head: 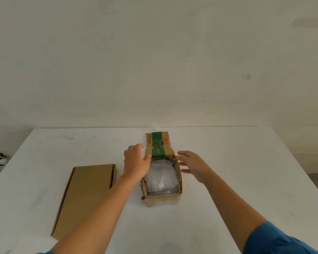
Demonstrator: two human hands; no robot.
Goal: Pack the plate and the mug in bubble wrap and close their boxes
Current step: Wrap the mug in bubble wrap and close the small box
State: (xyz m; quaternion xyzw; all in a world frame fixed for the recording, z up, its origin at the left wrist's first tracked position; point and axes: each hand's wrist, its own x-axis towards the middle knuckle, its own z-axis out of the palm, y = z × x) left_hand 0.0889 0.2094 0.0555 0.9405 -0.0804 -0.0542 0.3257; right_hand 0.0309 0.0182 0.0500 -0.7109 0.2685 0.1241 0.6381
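Both bare forearms are stretched forward; the left hand and right hand are held open, fingers spread.

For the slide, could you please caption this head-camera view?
Both open hands, left hand and right hand, flank the open small box holding bubble wrap; the flat box lies closed.

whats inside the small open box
The small box holds a bundle of bubble wrap that fills it. Whatever is wrapped inside, presumably the mug, is covered and cannot be seen.
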